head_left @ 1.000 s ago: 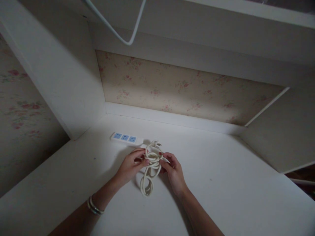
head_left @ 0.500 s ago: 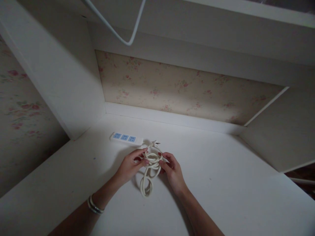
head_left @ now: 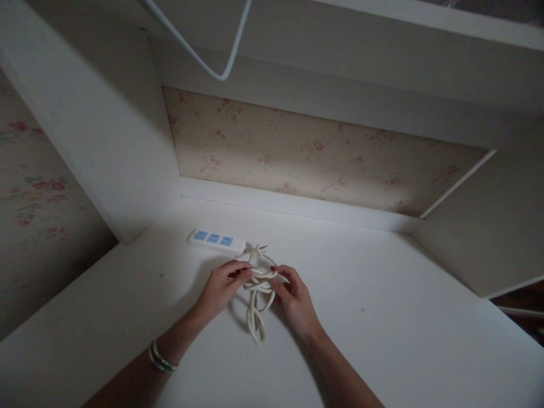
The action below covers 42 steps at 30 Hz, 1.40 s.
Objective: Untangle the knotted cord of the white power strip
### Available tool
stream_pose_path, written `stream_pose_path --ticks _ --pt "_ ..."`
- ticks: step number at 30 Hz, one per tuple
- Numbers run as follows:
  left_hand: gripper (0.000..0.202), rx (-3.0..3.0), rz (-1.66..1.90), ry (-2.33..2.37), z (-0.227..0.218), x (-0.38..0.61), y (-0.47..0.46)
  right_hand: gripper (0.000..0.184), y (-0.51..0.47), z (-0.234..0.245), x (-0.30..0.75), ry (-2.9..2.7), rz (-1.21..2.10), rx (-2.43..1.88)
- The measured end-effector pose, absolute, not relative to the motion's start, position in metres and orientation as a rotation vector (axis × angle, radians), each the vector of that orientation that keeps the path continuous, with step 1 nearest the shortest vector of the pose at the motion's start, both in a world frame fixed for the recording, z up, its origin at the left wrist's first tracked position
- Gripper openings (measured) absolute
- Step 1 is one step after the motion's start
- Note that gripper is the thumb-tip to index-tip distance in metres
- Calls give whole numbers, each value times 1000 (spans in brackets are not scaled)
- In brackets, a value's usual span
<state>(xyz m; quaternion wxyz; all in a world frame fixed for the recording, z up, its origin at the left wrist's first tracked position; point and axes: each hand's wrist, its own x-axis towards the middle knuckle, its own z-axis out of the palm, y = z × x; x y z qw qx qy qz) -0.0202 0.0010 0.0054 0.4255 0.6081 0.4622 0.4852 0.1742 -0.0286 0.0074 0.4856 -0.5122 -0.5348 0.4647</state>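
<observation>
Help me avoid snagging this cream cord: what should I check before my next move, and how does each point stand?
1. Left hand pinching the cream power cord: ok.
2. Right hand on the cord too: ok.
3. Plug out of the power strip: ok, its prongs are exposed.
4. Loops lying neatly: not ok, they cross and overlap.
5. Cord free of knots: cannot tell, strands and fingers hide parts.
6. Bracelets apart from the cord: ok.

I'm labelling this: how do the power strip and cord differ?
The power strip is straight; the cord is looped. The power strip lies untouched on the desk; the left hand and right hand hold the cord. The power strip has blue sockets; the cord is plain. Both look pale.
</observation>
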Motion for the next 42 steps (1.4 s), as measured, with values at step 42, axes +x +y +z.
stream_pose_path --ticks 42 --pt "25 1769 1283 1336 9 -14 -5 12 -47 35 163 -1784 950 -1004"
